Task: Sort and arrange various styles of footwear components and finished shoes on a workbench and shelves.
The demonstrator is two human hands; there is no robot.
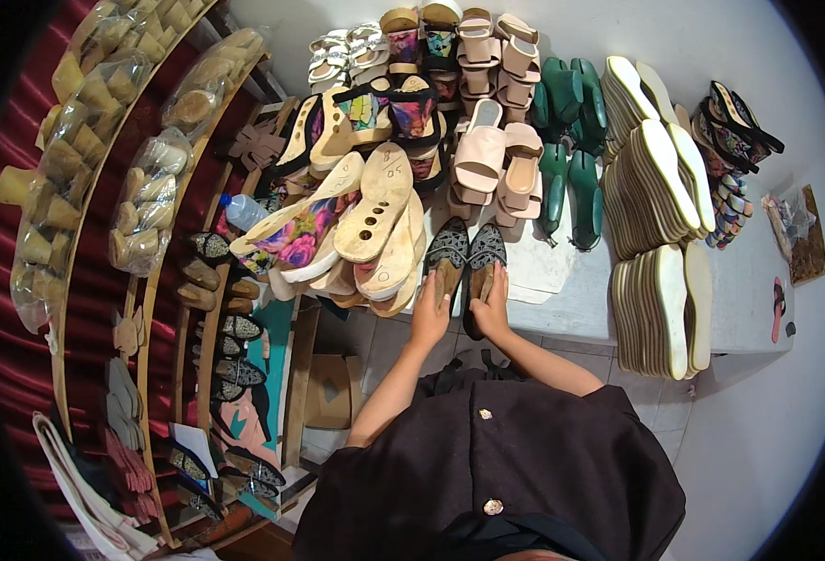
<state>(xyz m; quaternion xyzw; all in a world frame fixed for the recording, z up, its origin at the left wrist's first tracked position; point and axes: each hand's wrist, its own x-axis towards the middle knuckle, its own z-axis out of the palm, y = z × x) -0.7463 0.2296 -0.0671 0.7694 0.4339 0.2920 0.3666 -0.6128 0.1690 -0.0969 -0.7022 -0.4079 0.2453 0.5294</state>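
Note:
A pair of black-and-grey patterned slip-on shoes is held side by side at the table's front edge, toes pointing away from me. My left hand (429, 313) is closed round the heel part of the left shoe (447, 245). Round the back of the right shoe (487, 246), my right hand (492, 304) is closed in the same way. Tan insoles show in the openings, partly covered by my fingers. Just beyond the toes stand pale pink slide sandals (479, 159). Close to my left hand lies a heap of wooden platform soles (373, 206), some with floral straps.
On the white table (571, 280) stand green shoe lasts (585, 196) and tall stacks of cream soles (649, 299). At left, wooden shelves (155, 309) hold bagged heels (80, 159) and more shoes. A water bottle (242, 212) stands behind the heap; a cardboard box (333, 391) sits below.

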